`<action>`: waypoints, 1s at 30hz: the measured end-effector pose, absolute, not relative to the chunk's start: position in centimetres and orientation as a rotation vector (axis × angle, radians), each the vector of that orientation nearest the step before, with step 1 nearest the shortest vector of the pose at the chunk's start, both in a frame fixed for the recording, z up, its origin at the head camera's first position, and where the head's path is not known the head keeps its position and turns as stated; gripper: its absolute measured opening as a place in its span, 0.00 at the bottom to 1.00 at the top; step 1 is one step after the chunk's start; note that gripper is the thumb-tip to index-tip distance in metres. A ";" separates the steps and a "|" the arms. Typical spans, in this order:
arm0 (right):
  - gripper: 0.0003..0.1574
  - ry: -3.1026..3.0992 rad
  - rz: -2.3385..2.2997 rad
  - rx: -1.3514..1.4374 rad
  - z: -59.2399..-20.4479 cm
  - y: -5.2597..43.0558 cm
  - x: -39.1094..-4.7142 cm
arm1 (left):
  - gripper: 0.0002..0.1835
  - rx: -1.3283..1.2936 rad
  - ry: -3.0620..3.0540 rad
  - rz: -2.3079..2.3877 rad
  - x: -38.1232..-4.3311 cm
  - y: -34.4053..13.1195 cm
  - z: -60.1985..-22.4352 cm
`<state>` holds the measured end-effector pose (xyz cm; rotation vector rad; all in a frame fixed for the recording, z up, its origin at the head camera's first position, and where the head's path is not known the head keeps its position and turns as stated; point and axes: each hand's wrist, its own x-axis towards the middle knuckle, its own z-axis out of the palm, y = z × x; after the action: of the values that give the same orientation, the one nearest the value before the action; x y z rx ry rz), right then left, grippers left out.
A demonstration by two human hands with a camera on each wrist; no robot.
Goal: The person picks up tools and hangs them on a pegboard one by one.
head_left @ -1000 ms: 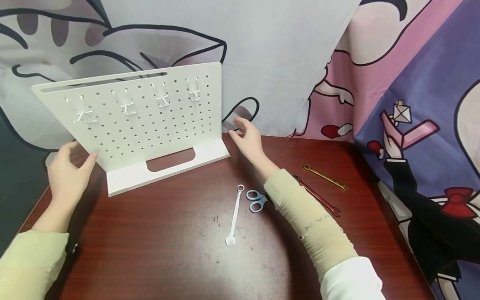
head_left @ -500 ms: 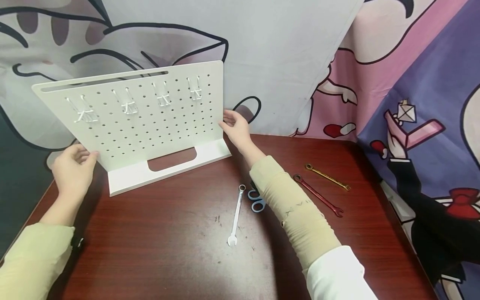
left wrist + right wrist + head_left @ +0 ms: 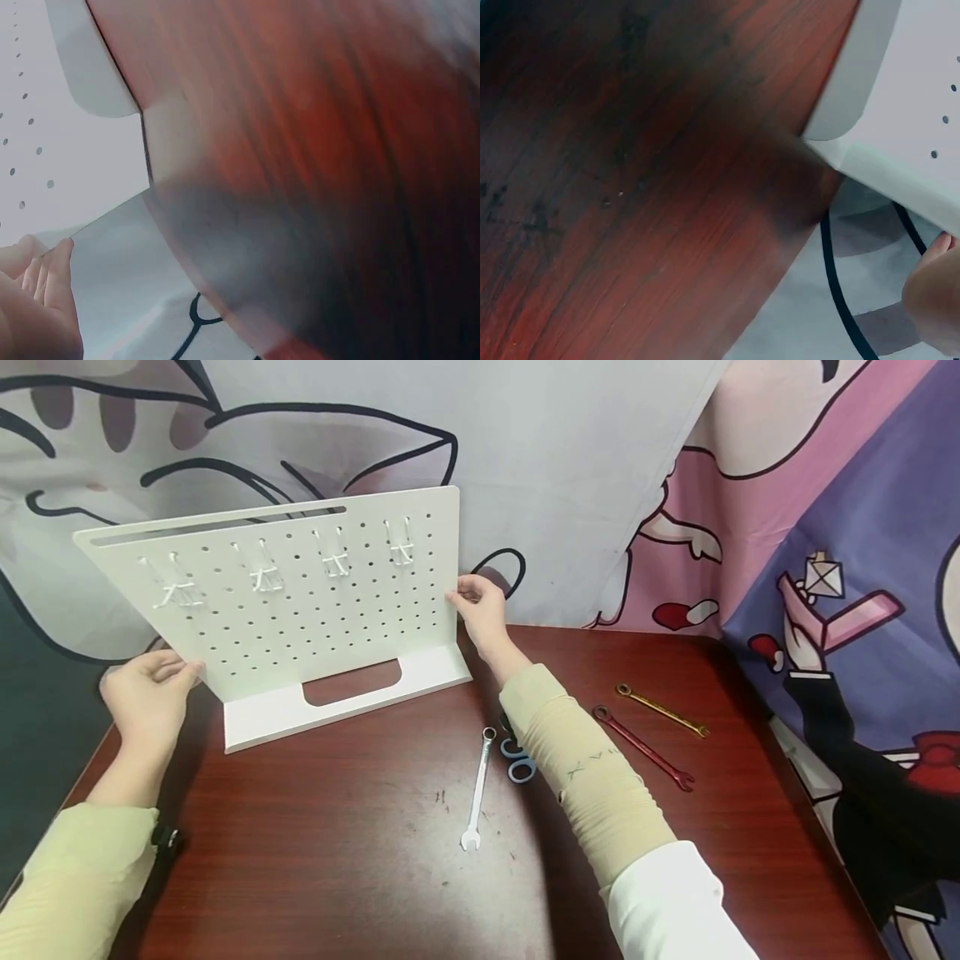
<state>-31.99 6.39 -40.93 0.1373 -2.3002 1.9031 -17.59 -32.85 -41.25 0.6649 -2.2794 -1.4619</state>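
Note:
A white pegboard (image 3: 337, 610) on an L-shaped foot stands at the back left of the table. Several clear hooks hang along its upper rows, among them a hook (image 3: 180, 589) at the left end. My left hand (image 3: 150, 693) pinches the board's left edge low down, thumb in front. On the opposite side edge, my right hand (image 3: 483, 610) grips the board with thumb and fingers. In the left wrist view, fingertips (image 3: 60, 262) meet the board's edge. The right wrist view catches only part of the right hand (image 3: 937, 292), at the edge too.
A silver wrench (image 3: 477, 789) lies on the brown table (image 3: 337, 860) in front of the board. Blue-handled scissors (image 3: 520, 768) are partly covered by my right sleeve. Farther right lie a red wrench (image 3: 645, 747) and a gold wrench (image 3: 663, 710). Printed cloth (image 3: 570, 485) hangs behind.
My right hand has come left from beside the pegboard and taken hold of its right edge. My left fingers have closed on the left edge. The board has shifted slightly right.

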 end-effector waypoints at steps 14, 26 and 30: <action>0.14 -2.308 1.831 0.056 -41.2 11.7 -32.1 | 0.20 0.523 -2.467 -1.265 -19.9 -29.8 -41.5; 0.17 -2.314 1.788 -0.037 -41.3 17.7 -31.3 | 0.17 0.215 -2.495 -1.215 -23.0 -25.4 -41.8; 0.16 -2.357 1.720 -0.047 -41.3 19.2 -30.9 | 0.16 0.164 -2.515 -1.190 -23.5 -24.5 -41.7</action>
<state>-30.87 19.20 -41.32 -0.0467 -2.3566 1.7199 -23.52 -24.49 -41.69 0.1643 -2.5154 -1.1902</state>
